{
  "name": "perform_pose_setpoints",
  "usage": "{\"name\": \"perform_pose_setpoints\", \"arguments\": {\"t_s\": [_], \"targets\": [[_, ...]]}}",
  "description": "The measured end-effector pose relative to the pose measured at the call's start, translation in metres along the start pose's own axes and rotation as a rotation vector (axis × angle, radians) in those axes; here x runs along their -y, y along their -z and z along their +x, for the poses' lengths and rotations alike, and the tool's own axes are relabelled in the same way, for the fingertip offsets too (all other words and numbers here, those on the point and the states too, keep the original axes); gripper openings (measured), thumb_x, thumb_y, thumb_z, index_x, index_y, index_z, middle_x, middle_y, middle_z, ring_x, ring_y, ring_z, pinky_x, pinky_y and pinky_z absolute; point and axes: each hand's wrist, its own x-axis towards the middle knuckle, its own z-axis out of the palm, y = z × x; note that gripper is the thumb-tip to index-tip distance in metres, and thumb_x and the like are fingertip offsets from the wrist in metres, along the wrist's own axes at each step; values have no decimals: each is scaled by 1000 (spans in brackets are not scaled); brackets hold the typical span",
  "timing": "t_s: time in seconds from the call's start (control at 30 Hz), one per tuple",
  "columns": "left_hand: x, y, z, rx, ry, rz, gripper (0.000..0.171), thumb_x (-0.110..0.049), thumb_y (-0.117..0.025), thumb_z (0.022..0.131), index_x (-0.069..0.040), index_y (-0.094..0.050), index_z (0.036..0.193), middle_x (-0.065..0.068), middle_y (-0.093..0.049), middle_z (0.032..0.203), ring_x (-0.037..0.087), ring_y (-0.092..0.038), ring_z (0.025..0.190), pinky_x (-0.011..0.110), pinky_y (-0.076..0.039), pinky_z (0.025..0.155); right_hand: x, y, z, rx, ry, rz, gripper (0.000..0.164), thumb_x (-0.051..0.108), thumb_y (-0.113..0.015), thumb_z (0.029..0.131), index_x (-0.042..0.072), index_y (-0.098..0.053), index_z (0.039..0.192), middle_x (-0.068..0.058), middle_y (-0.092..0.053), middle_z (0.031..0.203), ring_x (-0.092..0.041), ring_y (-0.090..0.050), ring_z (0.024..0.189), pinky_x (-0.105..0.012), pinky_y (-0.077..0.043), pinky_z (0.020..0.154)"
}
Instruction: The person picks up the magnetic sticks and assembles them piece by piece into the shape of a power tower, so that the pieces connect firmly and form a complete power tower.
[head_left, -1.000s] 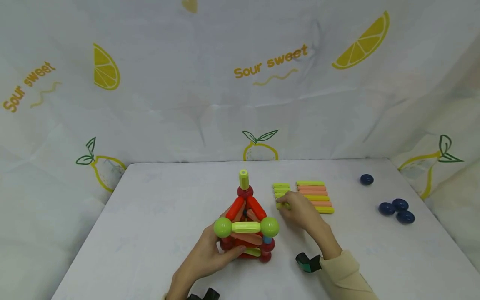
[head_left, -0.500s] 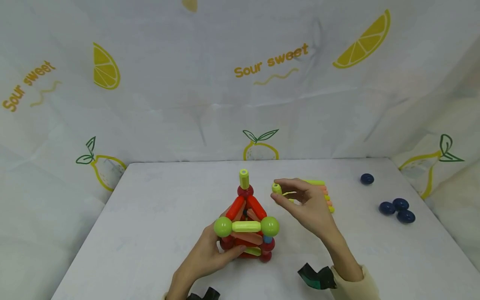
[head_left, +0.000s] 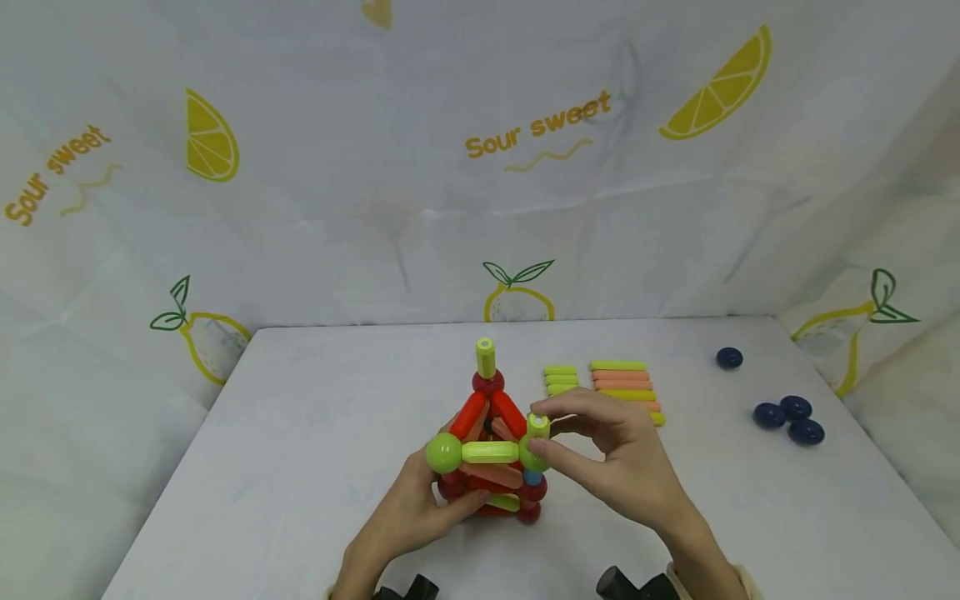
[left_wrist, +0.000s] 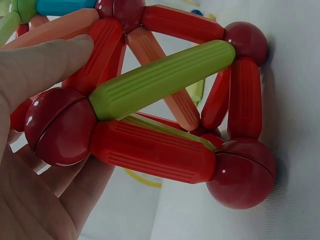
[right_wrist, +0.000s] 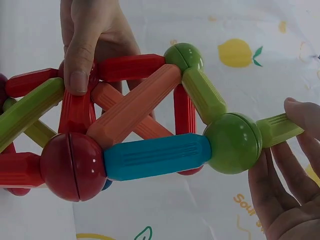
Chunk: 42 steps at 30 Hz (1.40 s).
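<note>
A tower of magnetic rods and balls [head_left: 468, 415] stands on the table, with red balls low down and two green balls at the front top. My left hand [head_left: 427, 504] grips its left side, the thumb lying across a red rod [left_wrist: 100, 52] in the left wrist view. Between thumb and fingers my right hand [head_left: 622, 454] pinches a short green rod [right_wrist: 279, 130]. That rod's inner end meets the right green ball [right_wrist: 233, 143]. A green crossbar rod [head_left: 490, 452] joins both green balls, and another short green rod [head_left: 486, 358] stands upright on the rear red ball.
Behind my right hand lie short green rods [head_left: 561, 371] in a row and a stack of longer orange and yellow rods [head_left: 624, 385]. Several dark blue balls [head_left: 806, 432] rest at the table's right. A white printed cloth [head_left: 360, 208] hangs behind the table.
My right hand picked a short green rod from the row and brought it forward and left onto the right green ball. My left hand keeps its grip on the tower.
</note>
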Motion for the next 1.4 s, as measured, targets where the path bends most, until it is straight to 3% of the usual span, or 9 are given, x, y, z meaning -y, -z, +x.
{"name": "perform_pose_setpoints", "arguments": {"t_s": [0.07,0.2,0.33,0.43,0.53,0.8,1.1,1.27,1.4], "targets": [[0,1,0,2,5,10,57,-19,-80,89,-22,-55,139,-9,-67,126,6,-63,107,26,-56,93,-1,1,0,-1,26,2,37,-14,-74,82,2,-71,115,11,-72,111,-9,-70,97,-26,-61,85],[0,1,0,7,19,15,56,-19,-80,89,-23,-55,139,-10,-67,126,5,-63,107,25,-56,92,-21,8,4,-67,23,-35,27,-10,-65,92,-2,-70,118,2,-74,109,-11,-70,98,-23,-59,87],[0,1,0,5,27,18,55,-18,-81,88,-24,-57,138,-10,-68,125,5,-62,107,25,-54,94,-70,14,11,-102,-139,-412,23,2,-68,94,0,-74,117,-9,-76,108,-20,-71,99,-35,-60,88],[1,0,-1,16,36,7,54,-19,-80,90,-24,-55,138,-8,-68,122,5,-61,101,24,-56,87,-109,15,8,31,-312,-713,25,6,-74,91,3,-76,116,-13,-76,113,-30,-68,106,-48,-58,93],[2,-1,-1,32,39,-16,59,-20,-78,91,-22,-50,143,-7,-67,127,6,-62,105,25,-58,88,-133,13,1,124,-406,-821,25,3,-74,89,2,-77,114,-14,-74,113,-34,-65,109,-52,-56,97],[1,-4,2,-22,17,21,67,-19,-83,86,-26,-50,145,-13,-64,133,8,-63,120,33,-51,109,-143,8,4,110,-380,-891,26,-1,-76,85,-1,-77,111,-14,-68,102,-28,-56,94,-44,-55,84],[13,-11,0,-18,121,4,68,-29,-89,80,-32,-52,137,-15,-65,126,6,-64,114,31,-54,104,-146,9,4,136,-466,-892,24,0,-77,86,0,-77,111,-12,-70,97,-24,-56,89,-42,-55,83],[30,-14,-3,22,112,-49,70,-24,-91,77,-30,-54,136,-11,-68,125,8,-66,111,28,-55,101,-136,12,-1,125,-501,-841,25,3,-76,89,3,-76,114,-13,-73,106,-28,-62,100,-49,-57,93],[47,-23,-5,39,171,-88,77,-23,-92,75,-35,-50,138,-12,-65,129,7,-63,117,26,-52,104,-113,17,3,8,-416,-710,29,5,-76,89,2,-73,117,-14,-74,110,-31,-66,101,-50,-58,89]]}}
